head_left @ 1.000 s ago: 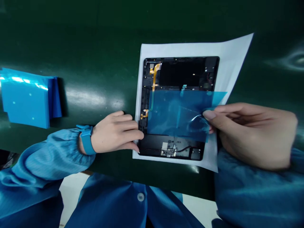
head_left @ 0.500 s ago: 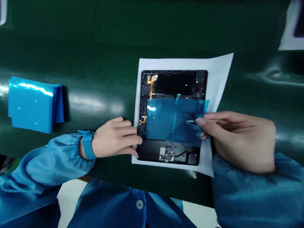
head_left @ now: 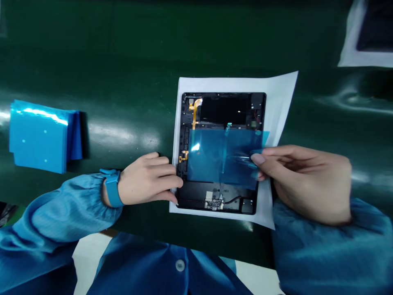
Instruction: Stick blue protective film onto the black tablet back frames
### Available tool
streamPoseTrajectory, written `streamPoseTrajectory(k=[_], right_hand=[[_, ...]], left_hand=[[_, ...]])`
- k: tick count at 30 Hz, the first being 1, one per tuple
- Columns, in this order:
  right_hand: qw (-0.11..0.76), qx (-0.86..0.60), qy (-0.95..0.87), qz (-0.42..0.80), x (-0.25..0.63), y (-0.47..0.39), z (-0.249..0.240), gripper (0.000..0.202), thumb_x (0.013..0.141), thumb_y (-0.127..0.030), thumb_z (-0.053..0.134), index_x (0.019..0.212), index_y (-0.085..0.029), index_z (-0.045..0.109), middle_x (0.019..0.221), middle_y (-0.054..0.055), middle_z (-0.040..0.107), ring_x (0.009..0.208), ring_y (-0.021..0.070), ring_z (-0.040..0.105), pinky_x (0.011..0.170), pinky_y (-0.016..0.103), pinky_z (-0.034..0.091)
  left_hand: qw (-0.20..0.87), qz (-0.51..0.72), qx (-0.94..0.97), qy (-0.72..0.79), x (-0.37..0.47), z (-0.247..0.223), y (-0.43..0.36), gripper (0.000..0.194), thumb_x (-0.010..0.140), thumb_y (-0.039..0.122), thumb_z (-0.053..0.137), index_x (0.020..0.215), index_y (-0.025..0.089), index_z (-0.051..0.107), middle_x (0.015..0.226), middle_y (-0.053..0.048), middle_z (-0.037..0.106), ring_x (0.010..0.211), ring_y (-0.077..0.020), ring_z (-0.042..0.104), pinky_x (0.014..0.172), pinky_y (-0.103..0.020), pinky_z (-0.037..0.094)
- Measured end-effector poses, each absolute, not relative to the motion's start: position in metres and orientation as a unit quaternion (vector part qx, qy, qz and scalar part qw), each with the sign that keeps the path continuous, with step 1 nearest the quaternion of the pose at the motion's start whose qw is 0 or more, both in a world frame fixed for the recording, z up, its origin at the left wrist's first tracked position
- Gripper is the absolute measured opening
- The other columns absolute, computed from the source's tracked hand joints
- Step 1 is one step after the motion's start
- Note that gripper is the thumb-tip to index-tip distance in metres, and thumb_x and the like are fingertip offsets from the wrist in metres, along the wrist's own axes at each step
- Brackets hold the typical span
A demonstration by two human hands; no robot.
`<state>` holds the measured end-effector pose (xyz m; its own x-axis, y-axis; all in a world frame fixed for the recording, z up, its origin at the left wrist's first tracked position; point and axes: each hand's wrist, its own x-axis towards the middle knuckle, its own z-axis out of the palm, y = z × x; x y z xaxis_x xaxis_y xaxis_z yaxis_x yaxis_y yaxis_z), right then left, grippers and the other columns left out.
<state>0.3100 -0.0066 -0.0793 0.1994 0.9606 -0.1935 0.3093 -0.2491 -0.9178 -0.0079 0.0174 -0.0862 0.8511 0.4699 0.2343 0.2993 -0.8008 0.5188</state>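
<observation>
At far left on a dark green tabletop (head_left: 132, 90) lies a stack of blue sheets (head_left: 39, 137), well apart from both hands. Next comes the person's left hand (head_left: 150, 178), a blue band (head_left: 114, 188) at its wrist. Its fingers curl loosely, thumb a little apart, tips against the left edge of an opened black tablet housing (head_left: 198, 190); it pinches nothing that shows.

The housing lies on a white sheet (head_left: 225, 83) in front of the person, its inside facing up. A translucent blue film (head_left: 208, 159) spans its middle. Above the film a black panel (head_left: 221, 110) is uncovered, and below it a small circuit board (head_left: 214, 203).

To the right, the right hand (head_left: 307, 180) pinches the film's right end, which reaches past the housing's edge. The work looks partway: the film spans the middle, but its held end is not yet free. Whether it lies flat throughout cannot be told.

At the upper right corner, another white sheet (head_left: 346, 55) bears a dark object (head_left: 376, 26), partly out of view.
</observation>
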Motion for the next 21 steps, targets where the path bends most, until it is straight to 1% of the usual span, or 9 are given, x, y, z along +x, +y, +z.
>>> streamPoseTrajectory(k=[9,12,14,16,17,19,21], right_hand=[[0.392,-0.660,-0.483,0.420,0.312,-0.007,-0.082,0.017,0.074,-0.031,0.091,0.086,-0.024,0.083,0.062,-0.001,0.071,0.049,0.0098,0.064,0.053,0.020,0.058],[0.398,-0.649,-0.476,0.439,0.310,-0.004,-0.080,0.023,0.072,-0.032,0.093,0.090,-0.022,0.082,0.066,-0.001,0.072,0.050,0.0102,0.064,0.053,0.021,0.059],[0.412,-0.638,-0.456,0.464,0.307,-0.002,-0.078,0.028,0.069,-0.031,0.094,0.088,-0.019,0.078,0.068,0.000,0.072,0.050,0.0107,0.064,0.050,0.022,0.058],[0.441,-0.626,-0.427,0.481,0.304,0.001,-0.076,0.030,0.069,-0.032,0.094,0.082,-0.017,0.073,0.062,-0.001,0.069,0.046,0.0101,0.059,0.043,0.021,0.052],[0.458,-0.621,-0.412,0.485,0.303,0.002,-0.076,0.031,0.070,-0.035,0.094,0.079,-0.017,0.069,0.058,-0.002,0.066,0.043,0.0094,0.056,0.039,0.021,0.046],[0.481,-0.616,-0.387,0.490,0.301,0.004,-0.076,0.036,0.073,-0.043,0.091,0.074,-0.018,0.064,0.051,-0.004,0.059,0.037,0.0081,0.047,0.033,0.020,0.036],[0.486,-0.614,-0.372,0.498,0.301,0.005,-0.077,0.040,0.073,-0.049,0.089,0.073,-0.019,0.062,0.048,-0.005,0.056,0.035,0.0073,0.043,0.030,0.020,0.029]], left_hand=[[0.228,0.183,0.934,0.204,-0.009,-0.087,0.018,0.036,0.096,0.055,0.064,0.100,0.020,0.066,0.081,0.000,0.068,0.071,-0.0163,0.051,0.065,-0.031,0.032],[0.231,0.199,0.928,0.213,-0.010,-0.086,0.019,0.043,0.095,0.060,0.064,0.105,0.018,0.067,0.080,-0.001,0.069,0.070,-0.0150,0.055,0.065,-0.030,0.038],[0.250,0.217,0.915,0.229,-0.011,-0.085,0.020,0.042,0.096,0.057,0.066,0.108,0.017,0.067,0.082,-0.001,0.069,0.072,-0.0142,0.058,0.067,-0.028,0.044],[0.243,0.225,0.908,0.257,-0.010,-0.083,0.021,0.036,0.098,0.050,0.066,0.113,0.017,0.067,0.087,-0.003,0.070,0.077,-0.0145,0.062,0.072,-0.028,0.049],[0.221,0.221,0.910,0.273,-0.009,-0.082,0.022,0.034,0.100,0.046,0.065,0.117,0.017,0.067,0.091,-0.004,0.071,0.081,-0.0155,0.062,0.074,-0.029,0.050],[0.151,0.195,0.922,0.299,-0.005,-0.078,0.025,0.034,0.103,0.042,0.060,0.124,0.017,0.068,0.097,-0.007,0.070,0.084,-0.0184,0.061,0.073,-0.032,0.048],[0.081,0.152,0.935,0.311,0.001,-0.073,0.029,0.037,0.104,0.044,0.057,0.126,0.019,0.071,0.096,-0.008,0.067,0.083,-0.0208,0.057,0.070,-0.034,0.042]])
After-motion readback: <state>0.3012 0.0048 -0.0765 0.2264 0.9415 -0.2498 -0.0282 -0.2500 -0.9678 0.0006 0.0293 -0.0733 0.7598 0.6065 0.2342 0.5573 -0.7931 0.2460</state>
